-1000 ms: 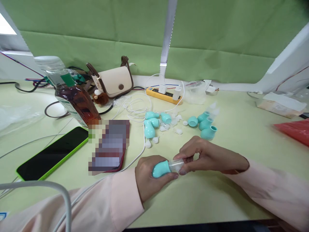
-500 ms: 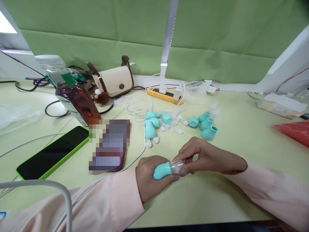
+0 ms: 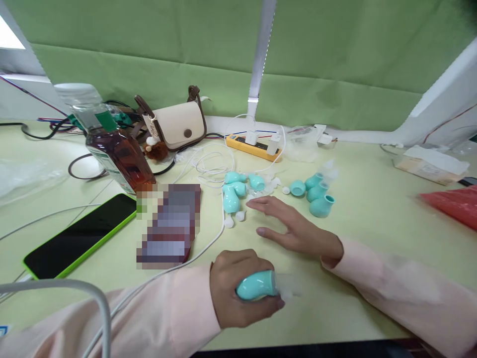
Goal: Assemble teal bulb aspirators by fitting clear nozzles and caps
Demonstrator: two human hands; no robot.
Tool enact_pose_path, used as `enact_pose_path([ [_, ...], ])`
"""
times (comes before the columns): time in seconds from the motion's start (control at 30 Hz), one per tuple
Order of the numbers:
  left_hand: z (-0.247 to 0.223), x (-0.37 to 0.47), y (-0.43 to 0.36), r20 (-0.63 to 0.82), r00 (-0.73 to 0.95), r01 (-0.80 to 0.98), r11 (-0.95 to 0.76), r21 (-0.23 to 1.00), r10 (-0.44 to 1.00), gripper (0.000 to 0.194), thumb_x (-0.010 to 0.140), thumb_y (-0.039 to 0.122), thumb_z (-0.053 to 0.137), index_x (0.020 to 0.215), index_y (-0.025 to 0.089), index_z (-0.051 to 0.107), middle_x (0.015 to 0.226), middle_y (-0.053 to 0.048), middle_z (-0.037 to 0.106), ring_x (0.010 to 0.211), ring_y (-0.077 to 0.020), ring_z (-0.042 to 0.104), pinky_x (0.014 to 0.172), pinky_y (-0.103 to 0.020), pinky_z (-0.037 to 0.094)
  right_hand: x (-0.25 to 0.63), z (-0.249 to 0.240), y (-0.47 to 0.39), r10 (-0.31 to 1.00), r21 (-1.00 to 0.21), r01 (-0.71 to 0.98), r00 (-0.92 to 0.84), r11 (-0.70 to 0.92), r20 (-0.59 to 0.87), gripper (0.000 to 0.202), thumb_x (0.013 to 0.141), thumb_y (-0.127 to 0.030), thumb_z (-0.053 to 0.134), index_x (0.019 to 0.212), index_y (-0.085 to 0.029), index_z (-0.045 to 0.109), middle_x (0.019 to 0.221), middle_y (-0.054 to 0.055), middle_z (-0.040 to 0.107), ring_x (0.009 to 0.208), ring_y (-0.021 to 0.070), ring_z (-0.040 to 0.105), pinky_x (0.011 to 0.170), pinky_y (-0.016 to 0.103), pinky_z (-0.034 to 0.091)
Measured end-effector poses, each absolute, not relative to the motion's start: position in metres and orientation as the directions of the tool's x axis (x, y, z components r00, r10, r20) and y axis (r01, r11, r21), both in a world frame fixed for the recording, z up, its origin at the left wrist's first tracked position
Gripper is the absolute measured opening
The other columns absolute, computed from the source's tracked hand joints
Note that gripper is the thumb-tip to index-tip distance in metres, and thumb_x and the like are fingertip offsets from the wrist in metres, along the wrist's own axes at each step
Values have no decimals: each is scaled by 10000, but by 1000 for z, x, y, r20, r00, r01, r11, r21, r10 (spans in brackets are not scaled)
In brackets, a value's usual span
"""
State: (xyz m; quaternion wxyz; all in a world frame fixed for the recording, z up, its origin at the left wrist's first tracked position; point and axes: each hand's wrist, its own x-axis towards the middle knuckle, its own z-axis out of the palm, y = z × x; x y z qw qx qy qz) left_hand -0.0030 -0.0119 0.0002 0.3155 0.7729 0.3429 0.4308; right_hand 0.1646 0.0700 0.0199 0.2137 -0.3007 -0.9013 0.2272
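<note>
My left hand (image 3: 238,291) is wrapped round a glossy turquoise bulb-shaped piece (image 3: 256,286). From its right end sticks a clear plastic part (image 3: 288,285), blurred. Higher up, my right hand (image 3: 288,226) reaches leftward, thumb and fingers apart, holding nothing. Its fingertips are close to small translucent white pieces (image 3: 240,216) on the table. Several turquoise bulbs (image 3: 231,201) lie in a cluster just left of those fingertips. Other turquoise pieces, one with its round opening showing (image 3: 322,206), lie beyond my right wrist.
A red-cased phone (image 3: 173,223) and a green-cased phone (image 3: 82,233) lie at left. Behind them leans a bottle of brown liquid (image 3: 115,154), near a cream handbag (image 3: 181,127). A yellow power strip (image 3: 253,147) with white cables stands at the back. Red plastic (image 3: 452,201) is at far right.
My right hand has let go of the clear plastic part and moved up and left, its fingers opening. My left hand has lowered slightly with the turquoise bulb.
</note>
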Motion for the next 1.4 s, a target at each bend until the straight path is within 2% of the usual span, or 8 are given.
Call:
enact_pose_path([
  [0.17,2,-4,-12,443,396,293,-567,770,805,140,628,239,612,726,140,614,548,-12,551,479,-112,478,490,-217,374,156,2,66,518,-127,503,-839,855,165,435,847,-295,354,1266,-188,306,1335,97,259,1176,282,223,928,525,259],
  [0.33,4,-4,-13,395,353,324,-507,799,848,194,636,260,603,807,171,624,610,-16,616,519,-128,533,536,-226,413,154,-5,70,551,-127,537,-802,834,232,388,853,-238,332,1233,-159,330,1146,110,441,1059,239,337,886,475,331],
  [0.53,6,-3,-11,369,302,313,-457,833,879,156,639,225,606,781,167,628,617,-8,618,547,-126,545,556,-222,422,156,-7,74,608,-149,593,-732,791,308,239,843,-187,349,972,-136,543,991,129,476,959,228,406,778,412,412],
  [0.83,8,-3,-6,261,217,342,-323,882,941,113,656,231,604,733,153,633,667,-11,643,592,-132,568,562,-216,441,169,1,79,655,-264,602,-654,754,378,112,759,-153,461,761,-149,573,908,101,586,844,196,558,728,335,464],
  [0.97,7,-1,-6,253,153,353,-292,889,955,93,638,213,617,715,166,639,689,-5,659,618,-139,581,573,-215,447,175,11,80,756,-305,692,-611,654,233,70,696,-123,493,694,-147,559,736,66,621,704,192,585,651,347,470],
  [1.1,9,-1,-5,201,122,350,-232,908,972,99,644,230,612,713,169,647,647,3,648,575,-129,560,549,-211,444,178,33,75,791,-629,535,-569,564,225,216,685,-157,542,898,-177,517,713,18,612,689,156,593,649,321,505],
  [1.2,10,-3,-4,143,143,346,-184,920,979,138,659,268,603,738,164,648,656,0,642,582,-130,552,543,-206,439,179,48,69,838,-822,353,-486,448,248,225,643,-221,629,845,-188,537,699,14,606,647,144,601,601,286,535],
  [1.4,2,-1,0,99,94,381,-127,916,991,157,681,315,580,719,171,628,618,19,602,562,-116,515,535,-199,412,169,26,69,825,-786,313,-398,533,400,34,659,-205,612,679,-177,610,685,18,597,632,124,572,569,261,545],
])
